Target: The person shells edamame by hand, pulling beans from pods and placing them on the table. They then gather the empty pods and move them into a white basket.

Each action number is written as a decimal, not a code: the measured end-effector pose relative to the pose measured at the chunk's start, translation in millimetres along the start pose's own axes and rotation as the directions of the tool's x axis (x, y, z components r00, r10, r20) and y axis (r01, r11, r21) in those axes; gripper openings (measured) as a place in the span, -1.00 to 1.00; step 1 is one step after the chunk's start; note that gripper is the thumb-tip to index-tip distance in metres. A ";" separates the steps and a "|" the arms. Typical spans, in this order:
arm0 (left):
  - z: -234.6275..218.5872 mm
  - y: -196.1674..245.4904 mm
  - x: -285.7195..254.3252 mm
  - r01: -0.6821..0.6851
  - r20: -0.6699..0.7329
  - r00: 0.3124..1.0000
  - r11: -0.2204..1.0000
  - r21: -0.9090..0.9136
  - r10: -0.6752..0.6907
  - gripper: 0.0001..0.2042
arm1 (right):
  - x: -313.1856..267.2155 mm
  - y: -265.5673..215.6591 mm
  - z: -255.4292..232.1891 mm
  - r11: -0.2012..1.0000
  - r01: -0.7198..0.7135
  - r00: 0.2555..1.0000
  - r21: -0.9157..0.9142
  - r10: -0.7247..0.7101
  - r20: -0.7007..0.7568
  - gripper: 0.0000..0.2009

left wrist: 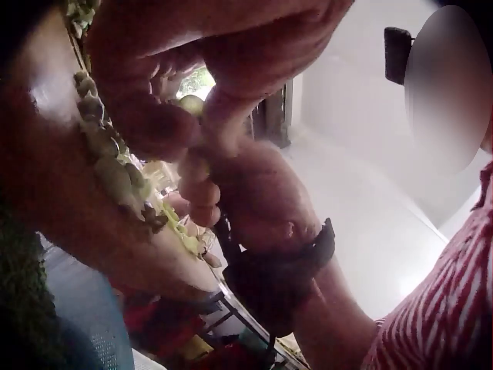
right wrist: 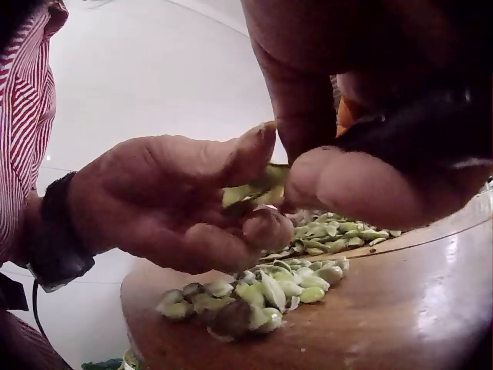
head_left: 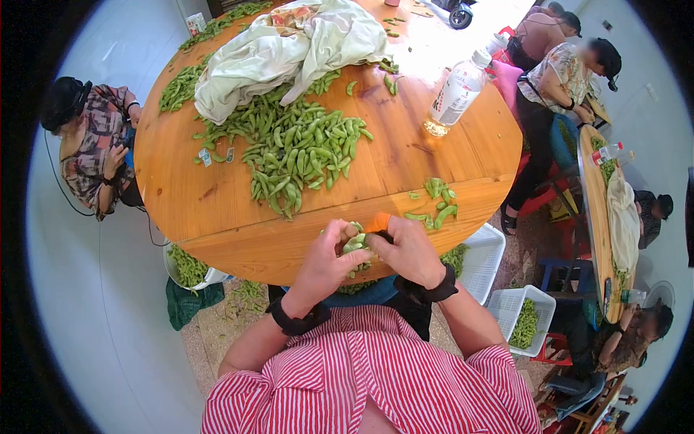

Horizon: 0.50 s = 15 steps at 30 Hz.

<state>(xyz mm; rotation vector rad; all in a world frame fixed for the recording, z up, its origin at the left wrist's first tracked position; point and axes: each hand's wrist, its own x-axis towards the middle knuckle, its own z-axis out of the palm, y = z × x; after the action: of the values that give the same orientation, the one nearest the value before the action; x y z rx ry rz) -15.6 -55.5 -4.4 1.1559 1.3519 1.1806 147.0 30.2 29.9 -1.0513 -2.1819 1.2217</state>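
Close over the table's near edge, my left hand (head_left: 327, 262) and right hand (head_left: 410, 249) meet fingertip to fingertip. Between them is a green soybean pod (right wrist: 256, 190), pinched by the left thumb and fingers in the right wrist view. The right thumb and fingertips grip the pod's other end. An orange cover (head_left: 377, 222) wraps a finger of the right hand. Below the hands, a small pile of pale green shelled beans (right wrist: 269, 293) lies on the wooden table (head_left: 426, 163). Partly hidden by the hands, that pile also shows in the head view.
A large heap of pods (head_left: 296, 155) fills the table's middle, with a pale cloth sack (head_left: 289, 54) behind. At right stand a bottle (head_left: 455, 94) and a few loose pods (head_left: 438, 202). White baskets (head_left: 524, 318) sit on the floor. People work at left and right.
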 end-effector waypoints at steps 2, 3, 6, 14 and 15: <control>-0.8 1.2 1.2 0.023 -0.008 1.000 0.993 -0.113 -0.024 -0.78 | -1.6 2.3 0.2 1.000 -0.004 1.000 0.014 0.004 0.004 -0.82; -4.0 7.3 1.1 0.032 0.020 0.999 0.997 -0.072 -0.031 -0.77 | -2.6 3.2 0.7 1.000 -0.007 1.000 0.029 0.007 0.010 -0.82; -5.2 6.1 2.2 0.025 0.059 0.998 0.989 -0.143 -0.017 -0.76 | -5.7 0.6 -3.5 0.999 0.015 0.998 -0.033 -0.014 0.054 -0.89; -3.8 4.8 7.4 -0.088 0.020 0.996 0.993 0.077 0.087 -0.82 | -9.8 19.3 11.3 0.817 -0.239 0.971 0.525 0.202 0.128 -0.90; -3.6 7.8 7.9 -0.079 0.005 0.997 0.987 0.142 0.079 -0.83 | -9.7 18.8 11.8 0.854 -0.180 0.983 0.487 0.165 0.074 -0.91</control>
<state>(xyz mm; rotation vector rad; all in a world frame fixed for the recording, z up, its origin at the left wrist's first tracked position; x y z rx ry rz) -19.3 -47.3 2.9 1.3211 1.4211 1.1553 152.9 22.5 7.7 -1.0196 -1.6711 1.7652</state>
